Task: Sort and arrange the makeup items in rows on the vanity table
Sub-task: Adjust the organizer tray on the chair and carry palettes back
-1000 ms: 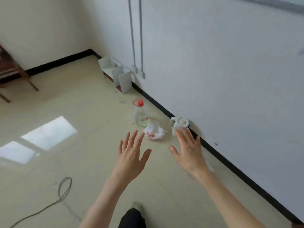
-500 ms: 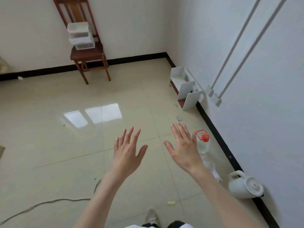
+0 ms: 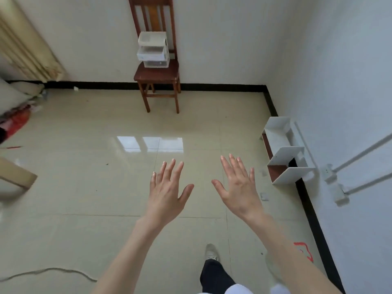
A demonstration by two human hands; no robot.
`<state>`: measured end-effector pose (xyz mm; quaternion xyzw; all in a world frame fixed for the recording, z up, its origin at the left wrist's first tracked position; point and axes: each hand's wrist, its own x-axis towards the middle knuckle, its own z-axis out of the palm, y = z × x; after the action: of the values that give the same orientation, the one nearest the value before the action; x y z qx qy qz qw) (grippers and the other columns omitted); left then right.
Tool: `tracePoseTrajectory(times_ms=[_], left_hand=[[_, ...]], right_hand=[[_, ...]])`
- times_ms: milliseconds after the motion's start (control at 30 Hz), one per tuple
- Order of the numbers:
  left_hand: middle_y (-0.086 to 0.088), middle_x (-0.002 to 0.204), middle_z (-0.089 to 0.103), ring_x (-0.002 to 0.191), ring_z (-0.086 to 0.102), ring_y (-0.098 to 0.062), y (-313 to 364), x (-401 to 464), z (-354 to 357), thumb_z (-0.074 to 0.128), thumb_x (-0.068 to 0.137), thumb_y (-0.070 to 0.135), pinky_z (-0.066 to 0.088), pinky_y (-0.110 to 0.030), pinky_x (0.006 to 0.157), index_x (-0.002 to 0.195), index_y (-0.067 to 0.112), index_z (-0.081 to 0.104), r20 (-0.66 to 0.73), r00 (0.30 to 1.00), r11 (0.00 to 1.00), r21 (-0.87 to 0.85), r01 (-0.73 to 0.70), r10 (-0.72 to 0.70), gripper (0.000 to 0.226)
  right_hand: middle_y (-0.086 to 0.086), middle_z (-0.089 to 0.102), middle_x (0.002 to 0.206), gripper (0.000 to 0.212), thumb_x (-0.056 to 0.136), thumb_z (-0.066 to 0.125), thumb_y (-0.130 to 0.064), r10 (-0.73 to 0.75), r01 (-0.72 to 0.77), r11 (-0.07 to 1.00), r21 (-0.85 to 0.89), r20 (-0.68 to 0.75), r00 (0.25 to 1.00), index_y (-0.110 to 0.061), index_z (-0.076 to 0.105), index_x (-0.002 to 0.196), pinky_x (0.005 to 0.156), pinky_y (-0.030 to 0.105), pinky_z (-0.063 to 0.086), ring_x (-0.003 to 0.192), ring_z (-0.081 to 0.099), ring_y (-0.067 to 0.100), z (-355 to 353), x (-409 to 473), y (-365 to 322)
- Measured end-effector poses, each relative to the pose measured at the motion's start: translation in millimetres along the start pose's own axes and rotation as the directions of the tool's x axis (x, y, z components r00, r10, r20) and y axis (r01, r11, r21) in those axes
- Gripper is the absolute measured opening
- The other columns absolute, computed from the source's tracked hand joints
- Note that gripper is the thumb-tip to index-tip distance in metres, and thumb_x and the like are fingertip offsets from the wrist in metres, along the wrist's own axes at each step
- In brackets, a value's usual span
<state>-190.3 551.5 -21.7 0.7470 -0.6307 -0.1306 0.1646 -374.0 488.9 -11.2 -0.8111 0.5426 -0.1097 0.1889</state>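
Hands were both raised in front of the person, over the floor, backs toward the camera. Left hand [image 3: 167,193] had its fingers straight and spread, thumb out to the side, grasping nothing. Right hand [image 3: 238,188] was in the same condition: fingers extended and fanned, nothing held. The two hands were apart, with a gap between the thumbs.

No makeup items or vanity table could be made out. The nearest candidate was a stack of clear plastic drawer boxes [image 3: 153,49] resting on the seat of a wooden chair [image 3: 158,78] set against the far wall, well apart from both hands; their contents could not be told.

Tiled floor [image 3: 84,187] carried a bright window reflection ahead of the hands. White shelf pieces [image 3: 285,151] lay along the right wall beside the black baseboard. A grey cable [image 3: 53,271] ran across the lower left floor. One shoe [image 3: 210,252] and a dark trouser leg showed at the bottom edge. Beige curtain [image 3: 27,43] hung at the upper left.
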Motion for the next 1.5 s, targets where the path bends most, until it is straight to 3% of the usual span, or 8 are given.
tracePoseTrajectory(times_ms=[233,500,833,1100,1500], left_hand=[[0.002,0.156,0.008,0.144,-0.003,-0.016,-15,119,-16,0.034,0.092,0.051,-0.003,-0.037,0.115,0.148,0.025,0.012,-0.049,0.996,0.997,0.004,0.08,-0.079,0.065],[0.001,0.156,0.008,0.144,-0.003,-0.017,-80,240,-27,0.036,0.093,0.049,-0.001,-0.039,0.115,0.147,0.026,0.013,-0.046,0.983,0.984,-0.028,0.177,-0.178,0.064],[0.0,0.156,0.011,0.143,-0.002,-0.017,-208,451,-114,0.038,0.093,0.047,0.001,-0.041,0.115,0.147,0.024,0.017,-0.134,0.987,0.996,-0.012,0.084,-0.085,0.063],[0.002,0.156,0.006,0.143,-0.007,-0.015,-287,584,-140,0.036,0.094,0.046,-0.003,-0.039,0.115,0.148,0.025,0.012,-0.062,0.993,0.994,0.014,0.105,-0.104,0.062],[0.001,0.156,0.003,0.143,-0.007,-0.016,-375,831,-151,0.037,0.095,0.044,-0.004,-0.038,0.115,0.148,0.024,0.011,-0.034,0.977,0.978,-0.011,0.208,-0.208,0.062]], right_hand=[[-0.001,-0.001,0.159,0.068,0.094,0.037,-0.052,-0.111,0.112,0.994,-0.006,0.05,0.993,-0.029,0.004,0.149,0.114,0.042,-0.011,0.145,-0.008,0.014,-13,149,0],[0.0,0.001,0.159,0.069,0.093,0.04,-0.051,-0.168,0.17,0.985,-0.007,0.099,0.981,-0.028,0.006,0.149,0.114,0.043,-0.011,0.146,-0.006,0.016,6,297,-31],[0.0,0.002,0.158,0.069,0.094,0.043,-0.048,-0.178,0.178,0.984,0.006,0.01,0.984,-0.027,0.007,0.149,0.114,0.042,-0.012,0.145,-0.007,0.014,21,521,-128],[-0.001,0.0,0.158,0.068,0.095,0.042,-0.046,-0.126,0.126,0.992,0.024,0.025,0.992,-0.026,0.006,0.149,0.114,0.039,-0.012,0.145,-0.008,0.013,43,673,-171],[-0.001,-0.001,0.158,0.069,0.095,0.041,-0.045,-0.165,0.165,0.986,0.011,0.097,0.982,-0.024,0.005,0.15,0.114,0.039,-0.011,0.145,-0.008,0.013,71,952,-188]])
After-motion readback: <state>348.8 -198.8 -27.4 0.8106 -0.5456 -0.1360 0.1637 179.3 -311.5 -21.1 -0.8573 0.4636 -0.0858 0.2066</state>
